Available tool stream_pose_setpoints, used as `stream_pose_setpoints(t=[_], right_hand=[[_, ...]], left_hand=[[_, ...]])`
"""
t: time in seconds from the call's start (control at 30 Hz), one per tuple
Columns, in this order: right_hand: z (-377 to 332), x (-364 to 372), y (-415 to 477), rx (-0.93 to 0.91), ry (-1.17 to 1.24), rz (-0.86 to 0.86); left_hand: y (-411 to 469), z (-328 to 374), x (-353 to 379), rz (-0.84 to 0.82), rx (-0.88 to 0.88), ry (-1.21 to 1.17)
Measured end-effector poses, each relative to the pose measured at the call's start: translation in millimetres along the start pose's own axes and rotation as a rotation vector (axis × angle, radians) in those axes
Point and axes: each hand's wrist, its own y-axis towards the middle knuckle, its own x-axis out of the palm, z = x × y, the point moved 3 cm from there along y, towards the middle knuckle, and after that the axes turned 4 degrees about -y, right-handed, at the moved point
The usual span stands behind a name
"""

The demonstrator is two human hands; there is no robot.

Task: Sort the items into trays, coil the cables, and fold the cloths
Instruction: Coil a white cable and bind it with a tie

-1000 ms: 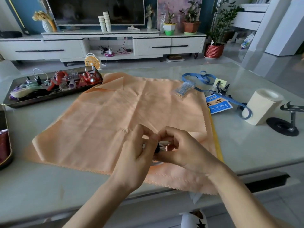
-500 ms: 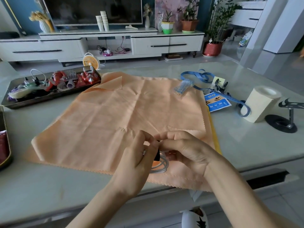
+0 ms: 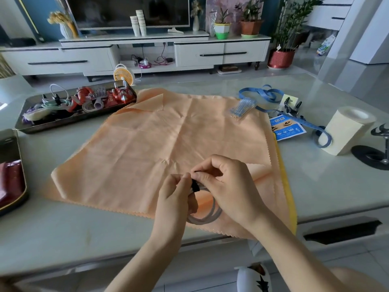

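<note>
From the head camera, both hands are meeting low over the near edge of the worktop, just above the orange cloth that is lying spread flat across its middle.

The left hand is curling its fingers round the coiled cable, a grey loop that is hanging below the knuckles and is hovering over the cloth's near hem. The right hand is bending its fingers inward, with thumb and forefinger pinching the black tie at the top of the coil, right against the left hand's fingertips. Whether the tie is already wrapping the loop fully, I cannot tell.

A yellow cloth is peeking out from under the orange one along its right side.

At the back left, a dark tray is sitting on the worktop, touching the cloth's far corner and holding a jumble of cables, red pieces and small items. A second tray is showing at the left edge, with something dark red inside.

To the right of the cloth, a blue measuring tape is trailing loosely across the worktop. A bundle of thin blue sticks is resting on the cloth's far right corner. A blue and white packet is lying just beside the cloth, and black clips are sitting behind it. Further right, a cream roll is standing tilted, beside a black stand.
</note>
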Motion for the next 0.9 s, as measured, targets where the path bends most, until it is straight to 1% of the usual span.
stream_pose_setpoints(t=[0.03, 0.13, 0.23, 0.3, 0.37, 0.43, 0.5, 0.57, 0.6, 0.63, 0.67, 0.73, 0.77, 0.83, 0.87, 0.9], right_hand=[[-1, 1, -1, -0.038, -0.031, 0.002], [-7, 1, -4, -0.224, -0.259, 0.06], [-10, -1, -8, -0.396, -0.358, 0.136], [-11, -2, -13, -0.502, -0.416, 0.176], [-10, -2, -14, -0.539, -0.42, 0.149], [-7, 3, -14, -0.551, -0.426, 0.103], [-3, 12, -17, -0.593, -0.537, 0.092], [-4, 24, -20, -0.676, -0.659, 0.1], [-3, 27, -23, -0.688, -0.664, 0.114], [-4, 31, -23, -0.671, -0.616, 0.126], [-4, 34, -22, -0.602, -0.524, 0.134], [-6, 36, -17, -0.344, -0.299, 0.139], [-5, 41, -13, -0.197, -0.211, 0.103], [-2, 54, -5, 0.091, -0.007, -0.048], [-2, 65, 2, 0.185, 0.114, -0.115], [-5, 75, 9, 0.233, 0.192, -0.154]], left_hand=[[2, 0, 1, -0.008, -0.048, -0.021], [5, 2, 3, -0.035, -0.16, -0.06], [6, 4, 7, -0.035, -0.215, -0.095], [7, 7, 8, -0.031, -0.22, -0.123], [8, 10, 6, -0.034, -0.202, -0.167], [8, 10, 1, -0.029, -0.218, -0.26], [8, 8, -4, -0.041, -0.262, -0.386], [11, 9, -15, -0.054, -0.298, -0.461], [13, 10, -20, -0.051, -0.313, -0.479], [16, 12, -29, -0.032, -0.314, -0.496], [19, 16, -38, -0.01, -0.312, -0.506], [25, 23, -54, 0.015, -0.303, -0.504], [28, 27, -62, 0.018, -0.297, -0.511], [32, 31, -75, 0.008, -0.312, -0.547], [36, 33, -84, 0.001, -0.318, -0.564], [40, 34, -91, -0.006, -0.324, -0.572]])
